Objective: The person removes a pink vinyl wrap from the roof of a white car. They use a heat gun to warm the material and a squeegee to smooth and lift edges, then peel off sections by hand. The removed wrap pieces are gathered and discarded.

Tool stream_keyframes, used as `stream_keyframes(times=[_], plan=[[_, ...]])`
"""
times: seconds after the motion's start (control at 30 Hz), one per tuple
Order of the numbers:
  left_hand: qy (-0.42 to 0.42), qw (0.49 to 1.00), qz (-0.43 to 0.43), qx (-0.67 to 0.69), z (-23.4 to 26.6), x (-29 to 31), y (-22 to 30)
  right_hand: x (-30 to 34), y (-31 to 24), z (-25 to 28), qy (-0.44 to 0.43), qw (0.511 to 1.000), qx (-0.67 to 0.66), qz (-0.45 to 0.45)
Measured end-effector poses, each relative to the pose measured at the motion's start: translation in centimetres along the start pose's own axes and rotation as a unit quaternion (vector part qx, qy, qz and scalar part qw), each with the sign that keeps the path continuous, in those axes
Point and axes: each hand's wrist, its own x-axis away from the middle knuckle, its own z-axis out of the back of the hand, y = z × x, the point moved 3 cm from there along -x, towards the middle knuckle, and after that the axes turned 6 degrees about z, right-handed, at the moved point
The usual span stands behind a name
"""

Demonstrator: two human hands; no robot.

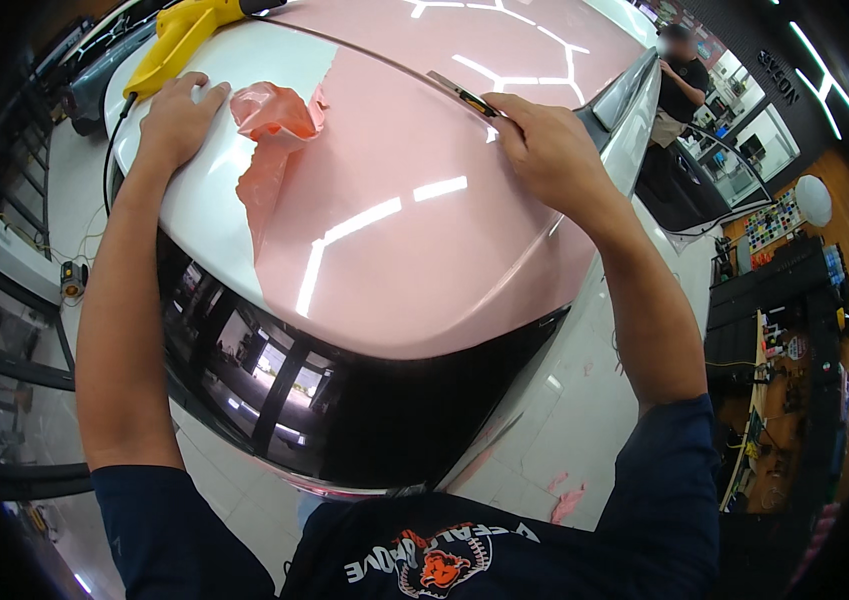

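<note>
Pink film covers much of a glossy white car panel. Along the border of the bare white area, some film is peeled up into a crumpled bunch, with a strip hanging toward the near edge. My left hand lies on the white surface, fingers apart, between that bunch and a yellow heat gun. In my right hand is a slim utility knife, pointing up and left over the film beside a dark seam. Whether its tip touches the film I cannot tell.
A dark glass panel curves below the film's near edge. The heat gun's black cord hangs at the left. Pink scraps lie on the floor. Another person stands at the far right near a car door; a cluttered workbench is at the right.
</note>
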Motion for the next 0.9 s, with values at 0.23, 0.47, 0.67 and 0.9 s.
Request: stream_keyframes(times=[0.23, 0.47, 0.67, 0.9], plan=[[0.029, 0.999, -0.008, 0.028, 0.3, 0.8, 0.6, -2.9, 0.1, -1.7, 0.013, 0.999, -0.022, -0.036], [-0.021, 0.995, -0.092, 0.025, 2.3, 1.0, 6.3, -0.2, 2.7, -1.4, 0.199, 0.966, -0.120, -0.112], [-0.244, 0.958, -0.074, -0.128, 3.3, -0.2, 15.0, 0.1, 2.9, -2.4, 0.340, 0.912, -0.178, -0.145], [-0.361, 0.893, -0.089, -0.254, 4.2, 3.3, 16.4, 0.7, 3.8, -1.7, 0.322, 0.918, -0.185, -0.139]])
